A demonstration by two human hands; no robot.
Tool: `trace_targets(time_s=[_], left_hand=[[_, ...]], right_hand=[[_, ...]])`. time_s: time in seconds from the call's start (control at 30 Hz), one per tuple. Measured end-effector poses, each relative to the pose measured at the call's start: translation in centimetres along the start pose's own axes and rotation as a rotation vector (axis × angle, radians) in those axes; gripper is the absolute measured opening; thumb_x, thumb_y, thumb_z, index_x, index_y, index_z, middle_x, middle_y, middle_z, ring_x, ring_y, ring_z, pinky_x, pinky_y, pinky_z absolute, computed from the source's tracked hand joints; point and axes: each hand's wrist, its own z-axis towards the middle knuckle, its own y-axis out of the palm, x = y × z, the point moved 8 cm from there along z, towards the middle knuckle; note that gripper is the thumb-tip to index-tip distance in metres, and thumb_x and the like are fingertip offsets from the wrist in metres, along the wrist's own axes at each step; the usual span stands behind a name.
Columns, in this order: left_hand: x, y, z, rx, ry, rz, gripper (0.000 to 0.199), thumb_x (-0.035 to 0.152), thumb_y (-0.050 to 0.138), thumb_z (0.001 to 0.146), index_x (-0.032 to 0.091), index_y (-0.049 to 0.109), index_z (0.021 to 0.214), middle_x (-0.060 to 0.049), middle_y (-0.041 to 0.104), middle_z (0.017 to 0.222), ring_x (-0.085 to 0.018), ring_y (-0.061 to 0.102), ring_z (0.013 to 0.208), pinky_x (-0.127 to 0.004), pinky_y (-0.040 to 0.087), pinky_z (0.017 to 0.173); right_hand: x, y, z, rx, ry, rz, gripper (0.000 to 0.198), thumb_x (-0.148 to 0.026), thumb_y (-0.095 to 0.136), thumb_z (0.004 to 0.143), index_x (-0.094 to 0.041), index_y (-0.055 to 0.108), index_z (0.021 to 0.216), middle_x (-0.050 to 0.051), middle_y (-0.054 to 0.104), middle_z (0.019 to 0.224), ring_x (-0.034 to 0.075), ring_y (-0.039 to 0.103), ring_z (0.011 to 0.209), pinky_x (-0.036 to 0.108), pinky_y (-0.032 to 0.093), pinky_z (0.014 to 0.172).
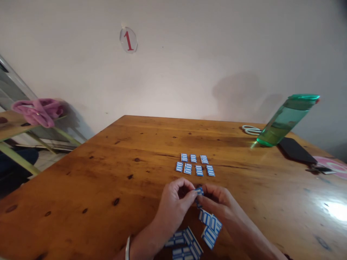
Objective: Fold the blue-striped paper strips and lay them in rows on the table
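My left hand [177,200] and my right hand [221,202] meet near the front of the table, both pinching a small blue-and-white printed piece [199,191] between thumb and fingers. Its exact kind is too small to make out. Just beyond the hands, several similar small pieces [187,168] lie flat in two rows. More blue-and-white pieces [211,233] are joined in a strip under my right wrist. Beside my left forearm is a loose pile of larger blue-and-white sheets [187,245], partly covered by the arm.
On the right of the wooden table [151,141], a green bottle [286,121] stands by a white cable [251,130], a dark flat case [296,151] and a pink round mat [336,166]. A pink cloth [40,111] hangs on a side table at left.
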Motion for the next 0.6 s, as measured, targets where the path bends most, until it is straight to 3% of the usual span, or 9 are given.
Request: trace_targets(time_s=[0.2,0.43,0.6], left_hand=[[0.0,-0.5,0.1,0.031,-0.024,0.029,0.009,0.022,0.058,0.065,0.015,0.056,0.059,0.003,0.051,0.054,-0.010,0.045,0.053,-0.021,0.035,0.051],[-1.4,0.8,0.1,-0.040,-0.049,-0.147,0.011,0.023,0.060,0.063,0.016,0.052,0.065,0.003,0.051,0.060,-0.011,0.047,0.057,-0.022,0.038,0.056],[-1.9,1.0,0.3,-0.040,-0.079,-0.151,0.013,0.021,0.058,0.060,0.018,0.046,0.059,0.005,0.046,0.055,-0.009,0.043,0.053,-0.021,0.036,0.054]], right_hand=[[0.0,-0.9,0.5,0.091,-0.066,-0.009,0.029,-0.040,0.072,0.060,-0.016,0.056,0.061,-0.003,0.055,0.054,0.010,0.048,0.051,0.021,0.037,0.049],[1.4,-1.4,0.5,0.158,-0.006,0.148,0.033,-0.045,0.071,0.060,-0.016,0.054,0.063,-0.003,0.053,0.054,0.009,0.047,0.048,0.021,0.037,0.047],[2.0,-0.9,0.6,0.128,0.035,0.242,0.032,-0.041,0.073,0.059,-0.016,0.054,0.063,-0.002,0.056,0.057,0.009,0.050,0.050,0.021,0.039,0.049]])
